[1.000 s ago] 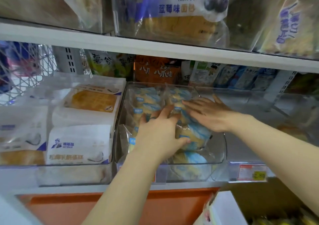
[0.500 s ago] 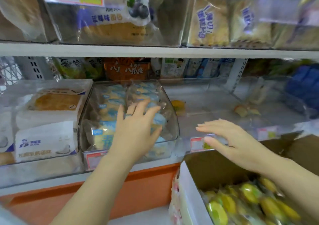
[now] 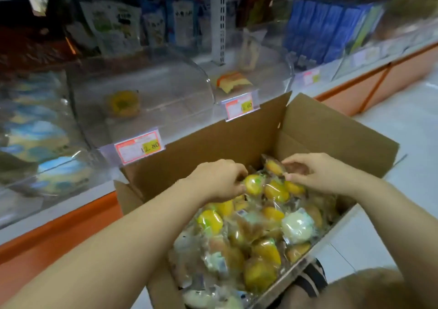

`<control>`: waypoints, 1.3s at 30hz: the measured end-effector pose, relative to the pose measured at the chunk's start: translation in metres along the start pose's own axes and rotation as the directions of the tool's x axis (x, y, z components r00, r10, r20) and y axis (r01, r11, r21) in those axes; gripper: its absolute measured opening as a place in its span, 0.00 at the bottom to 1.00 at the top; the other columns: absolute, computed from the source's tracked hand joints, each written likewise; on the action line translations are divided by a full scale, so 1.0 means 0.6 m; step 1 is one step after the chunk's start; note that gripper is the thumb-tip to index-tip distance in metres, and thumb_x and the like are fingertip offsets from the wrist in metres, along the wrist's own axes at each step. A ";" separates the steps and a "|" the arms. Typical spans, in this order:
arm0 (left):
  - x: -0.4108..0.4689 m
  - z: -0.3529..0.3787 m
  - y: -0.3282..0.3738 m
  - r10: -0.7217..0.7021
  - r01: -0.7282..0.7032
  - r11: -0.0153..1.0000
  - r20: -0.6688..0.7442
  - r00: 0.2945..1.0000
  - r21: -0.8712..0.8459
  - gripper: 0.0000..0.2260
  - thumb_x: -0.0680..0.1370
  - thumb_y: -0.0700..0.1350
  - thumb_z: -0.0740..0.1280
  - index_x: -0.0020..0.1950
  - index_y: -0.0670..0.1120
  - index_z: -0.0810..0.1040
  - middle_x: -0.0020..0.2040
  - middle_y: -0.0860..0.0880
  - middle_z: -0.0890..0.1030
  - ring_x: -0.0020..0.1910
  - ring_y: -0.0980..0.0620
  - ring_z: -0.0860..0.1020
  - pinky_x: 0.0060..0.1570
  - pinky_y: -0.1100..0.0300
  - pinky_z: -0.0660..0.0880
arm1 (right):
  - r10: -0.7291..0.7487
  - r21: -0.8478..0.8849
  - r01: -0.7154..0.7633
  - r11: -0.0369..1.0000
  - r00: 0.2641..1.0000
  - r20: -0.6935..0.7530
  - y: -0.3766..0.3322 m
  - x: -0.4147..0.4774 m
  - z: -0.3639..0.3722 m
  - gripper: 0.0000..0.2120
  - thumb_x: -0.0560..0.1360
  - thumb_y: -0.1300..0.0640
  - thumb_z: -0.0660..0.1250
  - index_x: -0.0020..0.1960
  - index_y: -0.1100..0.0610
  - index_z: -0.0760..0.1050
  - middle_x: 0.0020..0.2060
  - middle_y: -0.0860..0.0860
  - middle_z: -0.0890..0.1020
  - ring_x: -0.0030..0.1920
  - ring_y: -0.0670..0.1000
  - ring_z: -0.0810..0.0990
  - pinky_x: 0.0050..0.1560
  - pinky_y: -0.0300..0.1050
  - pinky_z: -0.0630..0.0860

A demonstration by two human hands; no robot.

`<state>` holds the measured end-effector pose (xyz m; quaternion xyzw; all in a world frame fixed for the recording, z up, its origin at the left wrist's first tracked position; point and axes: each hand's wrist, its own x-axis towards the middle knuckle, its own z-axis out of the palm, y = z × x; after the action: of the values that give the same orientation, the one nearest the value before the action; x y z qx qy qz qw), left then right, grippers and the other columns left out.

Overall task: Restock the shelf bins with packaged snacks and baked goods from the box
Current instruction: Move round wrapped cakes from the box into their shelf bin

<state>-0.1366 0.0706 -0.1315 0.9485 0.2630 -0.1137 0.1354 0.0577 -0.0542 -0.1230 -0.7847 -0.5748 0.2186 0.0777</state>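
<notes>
Down in the box [image 3: 331, 128], left grip [image 3: 218, 180] clutched a yellow snack packet [image 3: 253, 184], right grip [image 3: 320, 173] pinched an orange-brown packet [image 3: 274, 167]; the nearest price tag [image 3: 139, 146] read "2.80".

I wear the only camera on my head. It faces forward and steeply down, close above the open box [image 3: 213, 142] at 6 o'clock. The shelf bins [image 3: 166, 90] slant near from 9 to 1 o'clock, with the floor [image 3: 403, 123] at 3 o'clock.

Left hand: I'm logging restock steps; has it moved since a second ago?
Yes. The left hand left the bin of blue packs and came down rightward into the cardboard box, where it grips a yellow pack.
</notes>
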 end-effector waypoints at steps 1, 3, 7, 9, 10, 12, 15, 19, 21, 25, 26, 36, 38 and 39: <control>0.025 0.015 0.010 0.014 -0.013 1.000 0.074 0.997 -0.010 0.20 0.79 0.56 0.62 0.70 0.54 0.69 0.66 0.51 0.73 0.64 0.48 0.72 0.56 0.53 0.72 | 0.043 -0.040 -0.040 0.998 0.996 0.076 0.013 -0.001 -0.003 0.21 0.76 0.47 0.66 0.67 0.51 0.71 0.57 0.48 0.78 0.53 0.45 0.75 0.54 0.36 0.70; 0.070 0.043 0.033 0.048 -0.042 0.998 0.182 0.982 -0.037 0.20 0.79 0.55 0.63 0.70 0.53 0.70 0.66 0.50 0.74 0.64 0.47 0.73 0.58 0.51 0.73 | 0.099 -0.079 -0.088 0.993 0.983 0.157 0.032 -0.001 -0.011 0.23 0.77 0.47 0.65 0.70 0.53 0.68 0.59 0.50 0.77 0.57 0.48 0.75 0.56 0.38 0.70; 0.146 0.106 0.077 0.117 -0.103 0.993 0.291 0.950 -0.062 0.19 0.79 0.51 0.63 0.70 0.49 0.70 0.66 0.47 0.75 0.63 0.46 0.73 0.60 0.52 0.73 | 0.124 -0.059 -0.117 0.991 0.984 0.129 0.055 0.003 -0.023 0.23 0.77 0.48 0.65 0.69 0.53 0.68 0.57 0.51 0.77 0.59 0.52 0.75 0.59 0.44 0.70; 0.172 0.140 0.099 0.150 -0.125 0.987 0.309 0.939 -0.098 0.20 0.79 0.50 0.64 0.70 0.47 0.70 0.65 0.46 0.76 0.63 0.45 0.74 0.60 0.53 0.72 | 0.120 -0.040 -0.116 0.992 0.986 0.114 0.067 0.005 -0.026 0.23 0.76 0.48 0.66 0.69 0.53 0.69 0.59 0.52 0.77 0.60 0.52 0.75 0.59 0.44 0.70; 0.183 0.157 0.109 0.157 -0.125 0.985 0.318 0.935 -0.118 0.21 0.79 0.51 0.64 0.70 0.46 0.70 0.65 0.46 0.76 0.62 0.45 0.74 0.59 0.54 0.72 | 0.121 -0.025 -0.119 0.993 0.986 0.111 0.073 0.006 -0.029 0.24 0.76 0.47 0.66 0.70 0.52 0.68 0.61 0.52 0.76 0.61 0.52 0.75 0.60 0.43 0.70; 0.201 0.190 0.131 0.146 -0.108 0.986 0.342 0.928 -0.130 0.24 0.79 0.54 0.65 0.71 0.44 0.69 0.64 0.44 0.77 0.61 0.43 0.75 0.58 0.54 0.72 | 0.130 0.003 -0.131 0.991 0.986 0.109 0.085 0.007 -0.031 0.25 0.76 0.46 0.66 0.71 0.50 0.67 0.64 0.51 0.75 0.63 0.50 0.74 0.61 0.42 0.69; 0.222 0.226 0.159 0.097 -0.062 0.993 0.416 0.904 -0.098 0.31 0.76 0.59 0.66 0.73 0.44 0.65 0.65 0.42 0.75 0.61 0.42 0.74 0.60 0.53 0.72 | 0.142 0.014 -0.145 0.989 0.984 0.110 0.098 0.011 -0.031 0.26 0.76 0.45 0.66 0.71 0.49 0.66 0.66 0.49 0.73 0.63 0.49 0.73 0.61 0.41 0.69; 0.229 0.233 0.176 0.043 -0.005 0.996 0.429 0.902 -0.090 0.26 0.75 0.56 0.70 0.68 0.43 0.72 0.63 0.43 0.76 0.61 0.44 0.75 0.59 0.56 0.73 | 0.132 0.002 -0.134 0.991 0.984 0.118 0.099 0.015 -0.028 0.26 0.76 0.45 0.65 0.71 0.50 0.66 0.64 0.49 0.74 0.62 0.50 0.74 0.62 0.43 0.70; 0.214 0.223 0.177 0.084 -0.051 0.994 0.394 0.915 -0.094 0.28 0.74 0.53 0.71 0.70 0.46 0.69 0.64 0.44 0.74 0.60 0.44 0.75 0.56 0.57 0.73 | 0.124 0.001 -0.125 0.992 0.985 0.123 0.093 0.016 -0.028 0.26 0.76 0.45 0.65 0.71 0.50 0.66 0.64 0.49 0.74 0.62 0.49 0.74 0.61 0.42 0.70; 0.172 0.169 0.141 0.157 -0.099 0.972 0.273 0.949 -0.215 0.33 0.71 0.50 0.74 0.72 0.45 0.65 0.63 0.44 0.70 0.57 0.44 0.75 0.50 0.58 0.71 | 0.110 -0.006 -0.110 0.994 0.982 0.153 0.073 0.018 -0.024 0.26 0.76 0.46 0.66 0.71 0.49 0.66 0.65 0.49 0.74 0.62 0.49 0.74 0.62 0.44 0.70; 0.159 0.148 0.124 0.157 -0.107 0.971 0.234 0.960 -0.213 0.33 0.70 0.50 0.74 0.71 0.46 0.65 0.63 0.44 0.72 0.57 0.45 0.75 0.49 0.59 0.71 | 0.103 -0.013 -0.103 0.995 0.982 0.158 0.065 0.018 -0.023 0.26 0.76 0.46 0.66 0.71 0.50 0.66 0.65 0.49 0.74 0.62 0.50 0.74 0.62 0.44 0.70; -0.103 0.019 -0.099 -0.069 0.056 0.989 0.088 0.994 0.137 0.26 0.72 0.54 0.69 0.68 0.57 0.65 0.63 0.55 0.72 0.59 0.51 0.74 0.52 0.53 0.75 | -0.082 -0.112 0.143 0.983 0.900 0.429 -0.094 0.022 0.036 0.25 0.76 0.43 0.63 0.71 0.47 0.66 0.66 0.45 0.72 0.59 0.43 0.72 0.53 0.34 0.66; -0.138 0.028 -0.121 -0.101 0.089 0.984 0.072 0.992 0.157 0.25 0.73 0.54 0.69 0.68 0.58 0.65 0.62 0.55 0.72 0.58 0.52 0.75 0.50 0.52 0.75 | -0.128 -0.126 0.230 0.965 0.832 0.540 -0.140 0.023 0.053 0.25 0.76 0.43 0.64 0.71 0.46 0.66 0.62 0.42 0.74 0.54 0.41 0.72 0.48 0.33 0.67; -0.148 0.034 -0.127 -0.104 0.093 0.981 0.055 0.993 0.170 0.24 0.73 0.54 0.68 0.67 0.58 0.64 0.62 0.55 0.72 0.57 0.51 0.75 0.49 0.52 0.76 | -0.153 -0.130 0.283 0.950 0.788 0.596 -0.163 0.023 0.060 0.25 0.76 0.43 0.65 0.71 0.46 0.66 0.58 0.40 0.75 0.51 0.41 0.73 0.45 0.31 0.68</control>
<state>-0.2540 0.0853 -0.1401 0.9382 0.2946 -0.1721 0.0579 -0.0394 -0.0137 -0.1223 -0.6123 -0.6782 0.3734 -0.1603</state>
